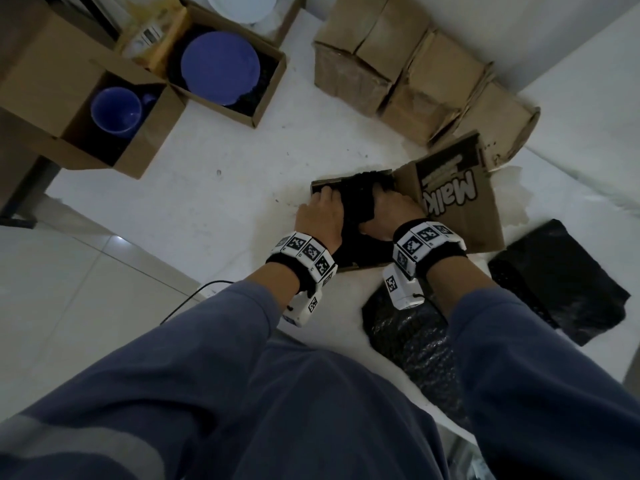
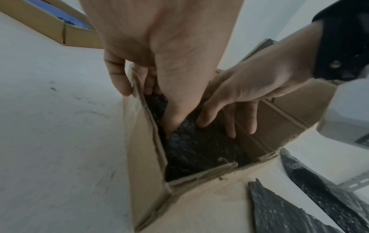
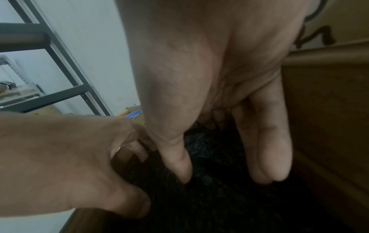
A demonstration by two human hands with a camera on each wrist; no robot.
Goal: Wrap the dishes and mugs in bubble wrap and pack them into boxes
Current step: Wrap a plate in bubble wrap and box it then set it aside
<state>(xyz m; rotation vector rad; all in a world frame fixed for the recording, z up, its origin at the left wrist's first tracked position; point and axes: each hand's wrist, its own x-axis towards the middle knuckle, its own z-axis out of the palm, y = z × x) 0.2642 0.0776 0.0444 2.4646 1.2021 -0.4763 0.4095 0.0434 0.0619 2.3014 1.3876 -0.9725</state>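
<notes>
A small open cardboard box stands mid-table with its printed flap folded out to the right. Inside lies a bundle wrapped in black bubble wrap; what it holds is hidden. Both hands reach into the box. My left hand grips the bundle, thumb on its top, fingers down the far side, one finger outside the box wall. My right hand presses straight fingers down between the bundle and the right wall, thumb on the wrap.
At the back left, one open box holds a blue mug and another a blue plate; a white plate shows behind. Closed boxes line the back right. Black bubble wrap sheets lie near the front right edge.
</notes>
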